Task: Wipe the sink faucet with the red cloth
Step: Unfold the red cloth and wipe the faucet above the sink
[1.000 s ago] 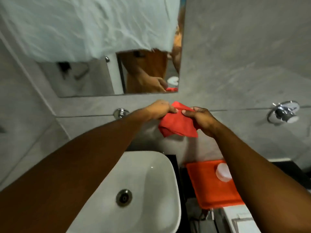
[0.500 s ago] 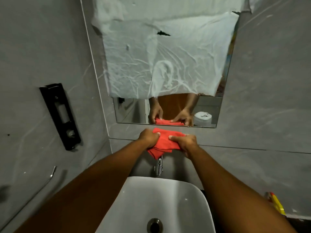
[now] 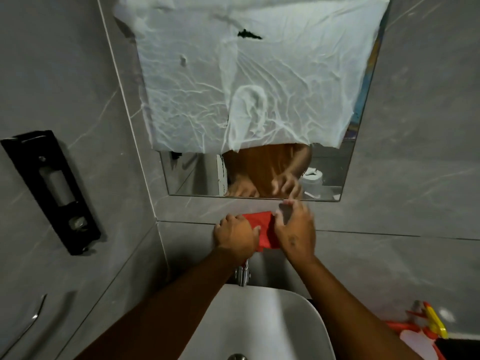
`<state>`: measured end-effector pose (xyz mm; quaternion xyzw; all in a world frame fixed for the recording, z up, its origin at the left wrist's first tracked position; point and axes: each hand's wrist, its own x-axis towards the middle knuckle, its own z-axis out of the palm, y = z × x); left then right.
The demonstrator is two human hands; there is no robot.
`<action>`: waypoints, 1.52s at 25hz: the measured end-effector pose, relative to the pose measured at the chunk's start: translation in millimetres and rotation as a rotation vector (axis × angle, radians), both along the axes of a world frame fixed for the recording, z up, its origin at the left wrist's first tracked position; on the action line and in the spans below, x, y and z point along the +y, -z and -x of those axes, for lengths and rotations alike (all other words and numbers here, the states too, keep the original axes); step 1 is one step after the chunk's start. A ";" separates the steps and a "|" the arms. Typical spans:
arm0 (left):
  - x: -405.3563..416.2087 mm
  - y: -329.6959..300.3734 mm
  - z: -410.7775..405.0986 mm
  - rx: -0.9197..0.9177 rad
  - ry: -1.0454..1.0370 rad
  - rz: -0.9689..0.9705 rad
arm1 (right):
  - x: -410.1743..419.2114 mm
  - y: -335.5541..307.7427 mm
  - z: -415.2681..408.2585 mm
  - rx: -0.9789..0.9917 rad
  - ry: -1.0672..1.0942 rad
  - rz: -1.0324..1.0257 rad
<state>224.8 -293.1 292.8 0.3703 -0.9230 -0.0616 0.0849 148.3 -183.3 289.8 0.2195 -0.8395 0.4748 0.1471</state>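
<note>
The red cloth is held against the grey wall just above the chrome faucet, between both hands. My left hand grips its left side with closed fingers. My right hand rests on its right side, fingers partly spread and blurred by motion. Only the faucet's lower spout shows below the cloth, over the white sink; its upper part is hidden by the cloth and hands.
A mirror mostly covered by crumpled white plastic hangs above. A black holder is mounted on the left wall, with a chrome bar below it. A red and yellow spray bottle stands at the right.
The view has swung left from the orange tray to the faucet. Both hands brought the cloth down above the faucet; my right hand's fingers have since spread over the cloth.
</note>
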 end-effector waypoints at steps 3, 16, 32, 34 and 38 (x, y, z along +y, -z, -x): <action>11.9 -1.3 20.4 -0.146 -0.020 -0.079 | 24.2 -0.6 42.9 0.558 0.097 -0.218; 10.8 0.0 57.8 -0.603 -0.020 -0.359 | 14.6 31.8 118.1 1.049 0.169 -0.273; -54.6 19.2 8.4 0.516 -0.172 -1.483 | 20.3 30.4 118.5 0.999 0.141 -0.347; -57.7 40.8 -2.4 0.612 -0.207 -1.790 | 18.3 29.9 119.4 1.000 0.166 -0.347; -50.2 43.7 -2.4 0.656 -0.194 -1.923 | 18.3 31.2 119.5 1.015 0.176 -0.361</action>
